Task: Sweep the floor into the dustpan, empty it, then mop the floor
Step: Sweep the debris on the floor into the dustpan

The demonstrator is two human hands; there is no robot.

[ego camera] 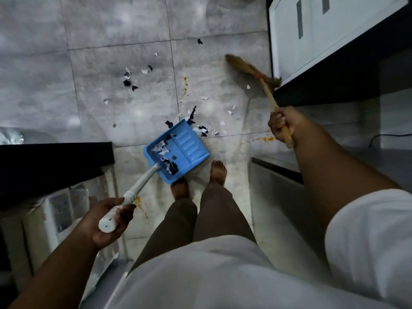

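Observation:
A blue dustpan [189, 143] rests on the grey tiled floor [111, 70] just ahead of my bare feet, with black and white paper scraps inside it. My left hand [107, 217] grips the end of its white handle [138, 188]. More scraps [131, 79] lie scattered on the tiles beyond the pan and at its lip. My right hand [282, 124] grips the wooden stick of a straw broom [249, 69], whose bristles are blurred near the cabinet base at the right.
A white cabinet [312, 36] with a dark base stands at the upper right. A dark-topped counter [55, 161] with shelves below is at the left. A grey ledge [278, 166] lies at the right. Orange stains [185, 85] mark the tiles.

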